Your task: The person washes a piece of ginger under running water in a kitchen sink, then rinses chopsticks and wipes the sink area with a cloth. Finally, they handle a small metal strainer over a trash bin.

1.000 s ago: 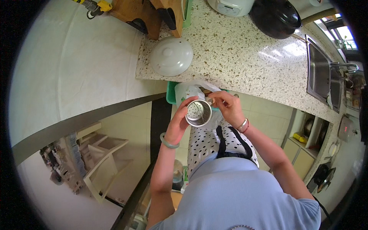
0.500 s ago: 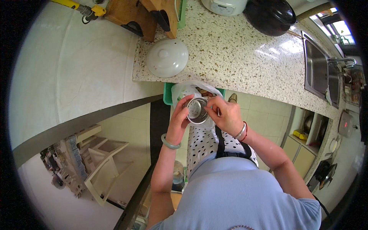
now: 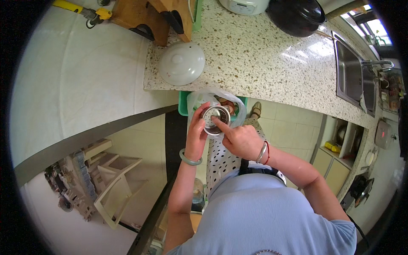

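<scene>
My left hand is closed round a small round metal sink strainer with holes in its bottom. The strainer's open top faces up at me. My right hand reaches over from the right, its index finger stretched into the strainer and touching the inside. The other right fingers are folded, and that hand grips nothing. Just beneath and beyond the strainer stands a green bin lined with a white plastic bag. Brownish scraps show in the bag.
Past the bin runs the speckled countertop, its edge close to my hands. On it are a white lid, wooden boards, a white cooker and a black pot. A sink lies at the right.
My right hand has gone from the strainer's right rim to a pointing shape, with the index finger inside it. The strainer has shifted slightly left, and more of the bag shows.
</scene>
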`<state>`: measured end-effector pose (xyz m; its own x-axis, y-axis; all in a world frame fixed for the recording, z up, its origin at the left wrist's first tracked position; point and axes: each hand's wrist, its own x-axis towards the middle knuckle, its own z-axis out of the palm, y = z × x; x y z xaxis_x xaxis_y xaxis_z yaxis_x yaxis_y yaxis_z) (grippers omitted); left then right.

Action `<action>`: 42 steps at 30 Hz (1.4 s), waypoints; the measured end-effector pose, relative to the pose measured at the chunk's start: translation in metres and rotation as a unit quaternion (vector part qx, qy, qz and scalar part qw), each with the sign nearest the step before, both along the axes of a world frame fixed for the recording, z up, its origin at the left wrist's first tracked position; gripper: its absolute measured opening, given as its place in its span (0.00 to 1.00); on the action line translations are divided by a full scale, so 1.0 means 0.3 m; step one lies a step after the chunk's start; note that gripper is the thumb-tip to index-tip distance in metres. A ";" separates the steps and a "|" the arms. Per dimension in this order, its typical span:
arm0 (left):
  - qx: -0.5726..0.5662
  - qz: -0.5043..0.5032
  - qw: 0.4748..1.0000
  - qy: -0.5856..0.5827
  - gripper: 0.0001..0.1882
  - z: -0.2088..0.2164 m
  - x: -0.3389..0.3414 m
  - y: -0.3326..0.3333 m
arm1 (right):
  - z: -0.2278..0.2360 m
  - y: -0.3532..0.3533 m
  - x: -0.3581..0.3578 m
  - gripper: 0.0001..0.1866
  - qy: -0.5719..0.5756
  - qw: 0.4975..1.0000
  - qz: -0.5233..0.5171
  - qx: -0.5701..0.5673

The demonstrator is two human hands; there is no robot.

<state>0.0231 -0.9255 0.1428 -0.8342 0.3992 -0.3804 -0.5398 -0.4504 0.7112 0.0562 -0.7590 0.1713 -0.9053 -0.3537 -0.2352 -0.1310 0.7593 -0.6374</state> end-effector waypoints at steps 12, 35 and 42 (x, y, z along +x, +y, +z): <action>-0.044 -0.001 0.999 0.028 0.26 0.004 0.001 -0.013 | 0.005 0.019 -0.016 0.27 0.009 0.997 -0.045 -0.068; -0.019 0.002 1.000 -0.014 0.26 -0.009 0.004 -0.028 | 0.003 0.009 -0.038 0.31 -0.027 0.999 0.024 -0.038; -0.028 -0.010 0.998 0.054 0.27 0.006 -0.001 -0.030 | -0.006 0.018 -0.015 0.26 -0.001 0.998 -0.023 -0.063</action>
<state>0.0228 -0.9344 0.1447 -0.8631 0.3977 -0.3112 -0.4680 -0.3984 0.7888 0.0517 -0.7536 0.1694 -0.9206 -0.3389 -0.1937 -0.0967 0.6788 -0.7279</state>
